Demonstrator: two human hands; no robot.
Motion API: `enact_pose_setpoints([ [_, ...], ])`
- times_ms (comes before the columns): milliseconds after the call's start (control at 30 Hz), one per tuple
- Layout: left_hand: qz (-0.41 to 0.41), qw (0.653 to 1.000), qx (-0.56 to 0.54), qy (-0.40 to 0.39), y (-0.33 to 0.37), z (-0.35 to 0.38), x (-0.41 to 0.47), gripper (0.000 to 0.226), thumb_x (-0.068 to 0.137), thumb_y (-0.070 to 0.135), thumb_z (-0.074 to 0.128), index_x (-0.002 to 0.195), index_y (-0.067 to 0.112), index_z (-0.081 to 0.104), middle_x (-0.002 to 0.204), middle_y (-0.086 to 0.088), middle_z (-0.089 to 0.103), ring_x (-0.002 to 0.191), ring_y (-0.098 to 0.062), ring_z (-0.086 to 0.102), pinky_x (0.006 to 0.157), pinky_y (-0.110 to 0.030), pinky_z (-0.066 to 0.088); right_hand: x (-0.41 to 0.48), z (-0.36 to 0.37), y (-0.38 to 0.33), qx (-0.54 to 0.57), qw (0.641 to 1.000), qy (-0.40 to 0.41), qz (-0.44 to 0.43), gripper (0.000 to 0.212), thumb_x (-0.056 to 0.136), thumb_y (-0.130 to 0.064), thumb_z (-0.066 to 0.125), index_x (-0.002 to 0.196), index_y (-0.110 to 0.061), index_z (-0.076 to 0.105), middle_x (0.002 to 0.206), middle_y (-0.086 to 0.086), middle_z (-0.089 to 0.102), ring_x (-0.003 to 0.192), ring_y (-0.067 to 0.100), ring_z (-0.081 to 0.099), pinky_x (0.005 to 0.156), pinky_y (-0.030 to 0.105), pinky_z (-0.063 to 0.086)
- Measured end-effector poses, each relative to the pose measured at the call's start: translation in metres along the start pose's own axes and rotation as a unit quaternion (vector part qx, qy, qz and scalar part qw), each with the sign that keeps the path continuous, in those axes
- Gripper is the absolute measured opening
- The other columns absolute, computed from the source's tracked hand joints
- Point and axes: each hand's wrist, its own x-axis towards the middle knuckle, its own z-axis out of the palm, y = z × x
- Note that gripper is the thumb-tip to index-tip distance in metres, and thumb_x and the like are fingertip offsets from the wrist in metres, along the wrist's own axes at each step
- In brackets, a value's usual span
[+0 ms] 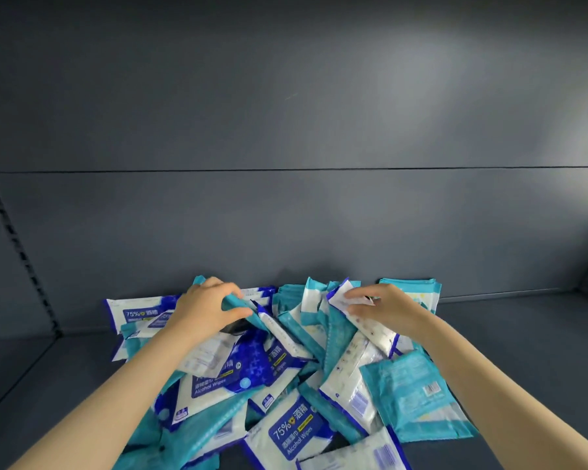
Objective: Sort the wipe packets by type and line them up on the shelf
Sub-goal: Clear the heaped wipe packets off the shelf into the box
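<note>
Wipe packets (286,368) sit in one mixed heap at shelf centre, two types jumbled: teal ones and blue-and-white "75% Alcohol Wipes" ones, overlapping at all angles, some face down. No sorted row visible yet, so the task looks early.

Handling, judged: soft film pouches, light, floppy at the sealed ends and a bit firmer over the wipe stack in the middle. The glossy wrap is likely slippery, so packets slide off each other when one is pulled. Not fragile. Best hold is a pinch across the body or on a crimped end seam, lifting clear rather than dragging from under the heap.

Left hand (204,307) is at the heap's back-left, fingers and thumb curled round the top edge of a teal packet (233,301). Right hand (387,307) is at back-right, fingers curled on a blue-and-white packet (374,330) turned back side up and tilted; its thumb is hidden.

The heap rests on a dark grey shelf (523,334), its rear packets close to the back panel (286,215). A slotted upright (17,245) is at far left.
</note>
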Motion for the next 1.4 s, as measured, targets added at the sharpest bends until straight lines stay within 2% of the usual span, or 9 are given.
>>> enact_pose_setpoints([
  [100,0.018,0.995,0.099,0.004,0.01,-0.005,0.007,0.037,0.08,0.069,0.059,0.103,0.041,0.064,0.116,0.017,0.052,0.116,-0.017,0.041,0.093,-0.034,0.034,0.003,-0.001,-0.003,-0.043,0.999,-0.006,0.011,0.039,0.085,-0.038,0.075,0.121,-0.032,0.06,0.12,-0.006,0.057,0.11,0.012,0.052,0.083,0.024,0.041],
  [233,0.054,0.995,0.087,-0.004,0.016,-0.007,0.012,0.032,0.084,0.065,0.058,0.099,0.037,0.064,0.113,0.02,0.049,0.112,-0.011,0.042,0.09,-0.032,0.033,0.003,-0.003,-0.007,-0.02,0.997,0.025,0.064,0.071,0.076,-0.043,0.083,0.135,-0.024,0.048,0.125,0.001,0.058,0.102,0.017,0.055,0.074,0.023,0.04],
  [367,0.098,0.991,0.087,0.018,0.018,-0.009,0.012,0.032,0.09,0.058,0.055,0.099,0.028,0.064,0.095,0.014,0.056,0.088,-0.01,0.051,0.068,-0.029,0.034,0.0,-0.003,-0.01,-0.036,0.992,0.073,0.097,0.046,0.074,-0.046,0.082,0.102,-0.019,0.057,0.089,-0.005,0.059,0.074,0.012,0.055,0.052,0.018,0.035],
  [533,0.078,0.986,0.011,0.145,0.022,-0.023,0.004,0.025,0.093,0.049,0.057,0.089,0.025,0.064,0.084,0.008,0.054,0.074,-0.017,0.052,0.062,-0.03,0.035,-0.01,-0.007,-0.02,0.036,0.983,0.174,0.045,0.037,0.087,-0.033,0.074,0.11,-0.019,0.049,0.095,-0.004,0.057,0.089,0.024,0.058,0.065,0.03,0.045],
  [667,0.033,0.965,-0.131,0.223,0.016,-0.038,-0.006,0.022,0.094,0.042,0.06,0.084,0.022,0.067,0.084,0.008,0.061,0.075,-0.017,0.056,0.065,-0.035,0.044,-0.019,-0.008,-0.033,0.143,0.973,0.167,0.072,0.027,0.093,-0.032,0.067,0.111,-0.014,0.058,0.108,0.004,0.066,0.095,0.025,0.065,0.077,0.037,0.054],
  [900,-0.146,0.918,-0.344,0.131,-0.004,-0.026,-0.035,0.03,0.095,0.031,0.061,0.076,0.008,0.064,0.07,-0.004,0.057,0.069,-0.022,0.052,0.058,-0.031,0.037,-0.053,0.035,-0.027,0.137,0.966,0.168,0.14,0.021,0.09,-0.028,0.069,0.089,-0.007,0.067,0.092,0.014,0.07,0.076,0.025,0.061,0.068,0.034,0.046],
  [1033,-0.154,0.932,-0.321,0.074,-0.016,-0.006,-0.052,0.021,0.096,0.031,0.061,0.089,0.011,0.065,0.083,0.0,0.063,0.074,-0.016,0.058,0.049,-0.025,0.042,-0.065,0.051,-0.018,0.052,0.969,0.173,0.168,0.029,0.092,-0.042,0.064,0.091,-0.014,0.063,0.085,0.003,0.066,0.071,0.018,0.059,0.063,0.032,0.048],
  [1200,-0.075,0.975,-0.208,0.03,-0.023,-0.009,-0.053,0.029,0.085,0.04,0.072,0.101,0.017,0.063,0.094,0.003,0.064,0.079,-0.01,0.059,0.055,-0.022,0.037,-0.069,0.053,-0.013,0.021,0.967,0.16,0.197,0.037,0.091,-0.051,0.062,0.101,-0.015,0.058,0.102,0.003,0.066,0.089,0.024,0.062,0.083,0.043,0.055],
  [1400,-0.056,0.993,-0.058,0.082,-0.025,-0.003,-0.052,0.045,0.086,0.047,0.068,0.122,0.02,0.063,0.111,0.001,0.049,0.102,-0.023,0.05,0.079,-0.034,0.043,-0.074,0.06,-0.02,-0.001,0.969,0.119,0.217,0.062,0.089,-0.059,0.059,0.134,-0.017,0.049,0.111,0.001,0.063,0.106,0.026,0.059,0.096,0.048,0.05],
])
